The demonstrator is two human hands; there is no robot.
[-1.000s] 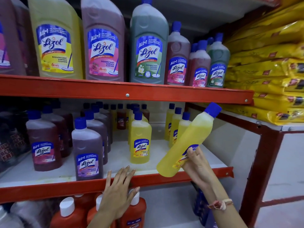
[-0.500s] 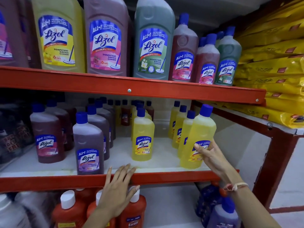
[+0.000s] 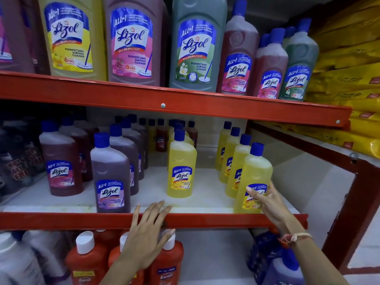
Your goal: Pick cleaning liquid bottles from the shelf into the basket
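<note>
Since a second earlier, the yellow Lizol bottle had gone from tilted in the air to upright at the shelf's front right corner, heading a file of four yellow bottles. The right hand rested loosely cupped against its label, grip unclear. The left hand lay open on the red edge, farther away; no basket visible.
</note>
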